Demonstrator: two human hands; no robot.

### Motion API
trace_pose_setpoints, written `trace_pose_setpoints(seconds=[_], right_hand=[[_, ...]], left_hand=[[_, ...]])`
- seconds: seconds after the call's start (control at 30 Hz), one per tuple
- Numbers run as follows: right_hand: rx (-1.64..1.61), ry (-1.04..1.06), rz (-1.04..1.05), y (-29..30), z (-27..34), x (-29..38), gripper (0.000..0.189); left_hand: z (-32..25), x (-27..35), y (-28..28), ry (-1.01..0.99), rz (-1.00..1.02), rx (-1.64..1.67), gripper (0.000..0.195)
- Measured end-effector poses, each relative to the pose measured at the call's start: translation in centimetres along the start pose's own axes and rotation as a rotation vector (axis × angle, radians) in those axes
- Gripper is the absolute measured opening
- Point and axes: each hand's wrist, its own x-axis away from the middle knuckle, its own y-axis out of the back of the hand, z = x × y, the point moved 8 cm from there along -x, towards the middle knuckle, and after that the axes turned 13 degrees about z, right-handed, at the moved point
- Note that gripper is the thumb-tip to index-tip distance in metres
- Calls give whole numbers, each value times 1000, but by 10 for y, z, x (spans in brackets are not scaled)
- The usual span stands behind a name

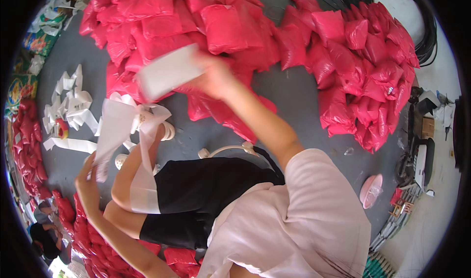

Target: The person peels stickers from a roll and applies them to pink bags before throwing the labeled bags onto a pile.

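My right hand (211,75), blurred by motion, grips the end of a flat white rectangular thing (171,72) above a heap of red plastic packages (230,28); whether that is a pad or a parcel I cannot tell. At lower left, my left hand (88,175) pinches the lower end of a white paper-like strip (116,125). Another long, translucent white strip (147,195) hangs over my bare knee and the edge of my black shorts. Its upper part lies twisted near my shoe.
Crumpled white strips (71,105) and a roll of tape (61,128) lie on the grey floor at left. More red packages (368,64) are piled at upper right. A pink basin (371,191) stands at right. Another person (46,237) is at the lower-left rim.
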Motion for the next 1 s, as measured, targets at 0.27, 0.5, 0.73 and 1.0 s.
trace_pose_setpoints(seconds=[0.27,0.5,0.73,1.0], right_hand=[[1721,953,-690,87,101,227,42],[2159,-110,-239,212,-104,214,77],[2065,157,-458,206,-57,177,81],[1937,-63,-502,270,-51,154,77]], left_hand=[[164,57,2,199,-70,415,29],[171,73,2,283,-32,504,28],[120,83,25,387,-22,352,28],[139,108,44,311,-99,284,26]])
